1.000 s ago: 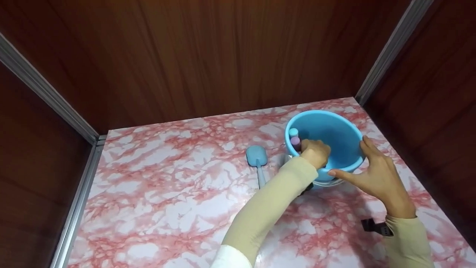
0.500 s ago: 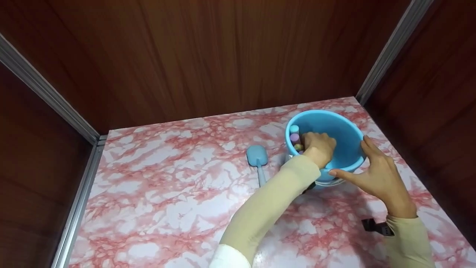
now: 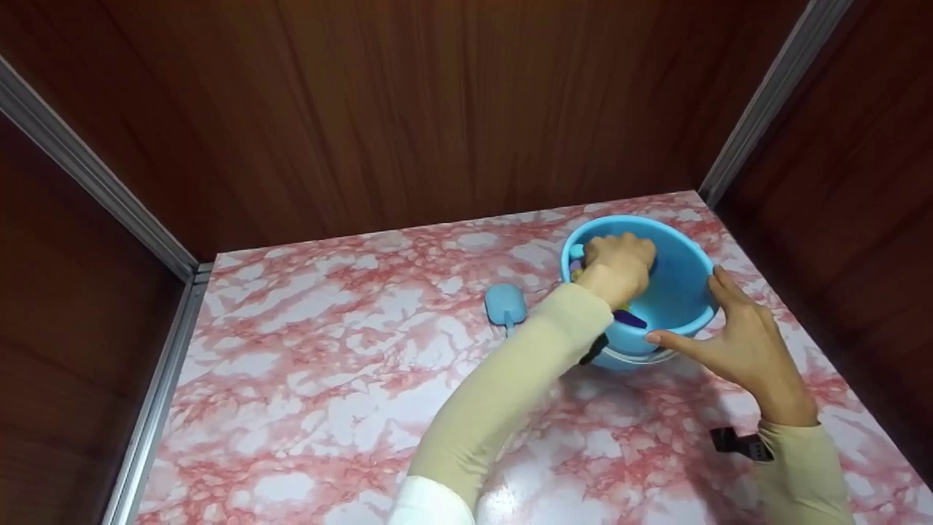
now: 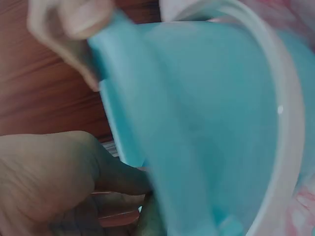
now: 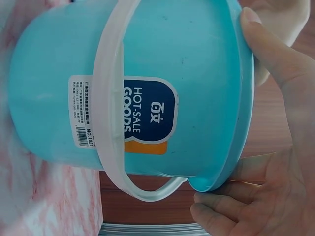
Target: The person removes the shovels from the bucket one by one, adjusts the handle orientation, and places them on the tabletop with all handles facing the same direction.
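Note:
A light-blue bucket point(image 3: 681, 273) with a white handle point(image 5: 106, 93) stands at the right of the table. My right hand point(image 3: 743, 350) grips its rim, thumb on the near side and fingers round the right side. My left hand point(image 3: 619, 266) reaches down inside with bent fingers. Its fingertips are hidden in the head view, and the left wrist view does not clearly show what they touch. Beside it in the bucket are a cyan rounded end point(image 3: 576, 251), a partly covered light-purple piece point(image 3: 576, 267) and a dark-purple piece point(image 3: 630, 319) near the front wall.
A blue-grey spatula-like tool point(image 3: 505, 303) lies left of the bucket, its handle partly behind my left sleeve point(image 3: 510, 394). Brown wood-look panels point(image 3: 379, 117) enclose the pink-and-white marbled table point(image 3: 313, 364). A black strap point(image 3: 740, 443) hangs at my right wrist.
My left hand has shifted toward the far side inside the bucket, uncovering the dark-purple piece near the front and covering more of the light-purple one. My right hand stays on the rim.

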Demonstrator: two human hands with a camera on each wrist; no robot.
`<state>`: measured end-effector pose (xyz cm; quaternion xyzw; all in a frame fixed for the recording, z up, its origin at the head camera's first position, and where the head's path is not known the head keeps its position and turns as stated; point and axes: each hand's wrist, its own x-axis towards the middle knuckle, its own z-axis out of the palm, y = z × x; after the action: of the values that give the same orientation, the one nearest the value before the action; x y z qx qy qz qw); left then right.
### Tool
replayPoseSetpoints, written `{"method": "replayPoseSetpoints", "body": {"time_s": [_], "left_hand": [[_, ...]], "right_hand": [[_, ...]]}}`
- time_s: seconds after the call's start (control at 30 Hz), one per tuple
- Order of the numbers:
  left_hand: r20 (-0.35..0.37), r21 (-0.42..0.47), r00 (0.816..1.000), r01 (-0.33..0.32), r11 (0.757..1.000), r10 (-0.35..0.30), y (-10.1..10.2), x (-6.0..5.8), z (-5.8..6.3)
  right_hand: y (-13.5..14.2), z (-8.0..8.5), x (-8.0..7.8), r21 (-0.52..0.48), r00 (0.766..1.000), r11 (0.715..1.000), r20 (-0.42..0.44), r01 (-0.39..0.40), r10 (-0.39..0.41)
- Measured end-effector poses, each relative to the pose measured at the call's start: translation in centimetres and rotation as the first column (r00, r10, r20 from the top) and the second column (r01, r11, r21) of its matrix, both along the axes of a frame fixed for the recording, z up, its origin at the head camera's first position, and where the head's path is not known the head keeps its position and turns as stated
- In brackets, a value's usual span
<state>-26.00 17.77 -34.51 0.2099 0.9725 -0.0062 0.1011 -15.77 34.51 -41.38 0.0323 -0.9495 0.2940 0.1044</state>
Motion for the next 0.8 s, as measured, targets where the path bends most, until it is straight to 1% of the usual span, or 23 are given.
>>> {"method": "replayPoseSetpoints", "body": {"time_s": [0.1,0.2,0.27,0.3,0.37,0.4,0.47,0.5,0.53,0.57,0.63,0.67,0.7,0.73,0.8], "left_hand": [[0.032,0.092,0.999,-0.009,0.996,0.006,-1.0,0.0,0.6],[0.071,0.178,0.997,-0.024,0.984,0.011,-2.1,-0.1,1.2],[0.094,0.255,0.995,-0.045,0.966,0.021,-3.1,-0.4,1.5],[0.121,0.311,0.992,-0.069,0.948,0.033,-3.6,-0.5,1.6],[0.207,0.426,0.978,-0.127,0.896,0.04,-4.6,-0.9,1.9],[0.247,0.478,0.968,-0.158,0.864,0.041,-5.1,-1.1,1.9],[0.332,0.562,0.942,-0.233,0.794,0.042,-6.0,-1.4,2.0],[0.368,0.59,0.929,-0.263,0.763,0.036,-6.4,-1.5,2.0],[0.389,0.606,0.921,-0.277,0.746,0.027,-6.7,-1.7,2.0],[0.392,0.622,0.92,-0.278,0.732,0.017,-7.1,-1.7,1.9],[0.41,0.658,0.912,-0.299,0.692,0.004,-7.8,-1.8,1.7],[0.423,0.677,0.906,-0.309,0.668,-0.009,-8.1,-1.8,1.5],[0.432,0.697,0.901,-0.318,0.642,-0.024,-8.4,-1.8,1.3],[0.447,0.718,0.894,-0.333,0.612,-0.039,-8.8,-1.8,1.1],[0.486,0.753,0.87,-0.372,0.542,-0.078,-9.4,-1.8,0.6]], "right_hand": [[0.1,-0.1,0.0,0.002,1.0,1.0,-0.003,0.0,0.0],[0.0,0.0,-0.1,-0.008,1.0,1.0,0.0,0.0,0.0],[-0.1,0.0,-0.1,-0.011,1.0,1.0,-0.005,-0.004,0.004],[-0.1,0.0,-0.1,-0.012,1.0,1.0,-0.006,-0.006,0.006],[-0.1,0.0,-0.2,-0.008,1.0,1.0,-0.008,-0.008,0.008],[-0.1,-0.1,-0.2,-0.006,1.0,1.0,-0.007,-0.008,0.008],[-0.1,-0.1,-0.3,-0.001,1.0,1.0,0.005,-0.002,0.002],[-0.1,-0.1,-0.3,0.0,1.0,1.0,0.014,0.003,-0.003],[-0.1,-0.1,-0.3,0.001,1.0,1.0,0.019,0.008,-0.008],[-0.1,-0.1,-0.3,0.003,1.0,1.0,0.028,0.013,-0.013],[-0.1,-0.1,-0.3,0.003,0.999,1.0,0.039,0.02,-0.021],[-0.2,-0.1,-0.3,0.003,0.999,1.0,0.046,0.023,-0.023],[-0.2,-0.1,-0.2,0.004,0.998,1.0,0.051,0.026,-0.026],[-0.2,0.0,-0.2,0.005,0.998,1.0,0.055,0.028,-0.028],[-0.2,0.0,-0.2,0.005,0.997,0.999,0.063,0.032,-0.033]]}}
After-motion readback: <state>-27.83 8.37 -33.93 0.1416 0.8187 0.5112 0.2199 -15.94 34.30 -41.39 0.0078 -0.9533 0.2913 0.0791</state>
